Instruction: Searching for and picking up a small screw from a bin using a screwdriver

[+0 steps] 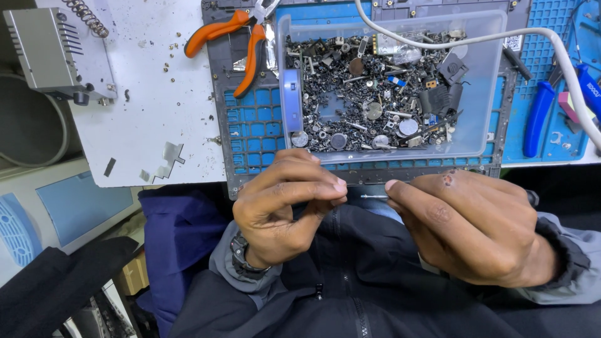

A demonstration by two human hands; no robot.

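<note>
White worktop (150, 119) — bears a grey metal housing (59, 53) at its far left corner and loose specks of hardware.
Dark laptop base panel (250, 125), blue grid showing through its openings, lies across the bench under the other items.
Clear plastic bin (482, 94) sits on the panel, filled with black screws, coin cells and small scrap parts; a white cable (557, 53) arcs over its far right corner.
Orange-handled pliers (241, 44) rest just left of the bin; blue-handled tools (541, 116) lie at the right.
Left hand (285, 209) — fingers curled and pressed together at the tips, whether on anything cannot be told.
Right hand (469, 225) — fingertips pinching a thin metal bit (374, 196) (a small driver tip, by the look), held level between the hands, just below the bin.
Step, as judged: fine handling of a tiny part at the bit's tip; the next move would call for steady alignment of both fingertips
</note>
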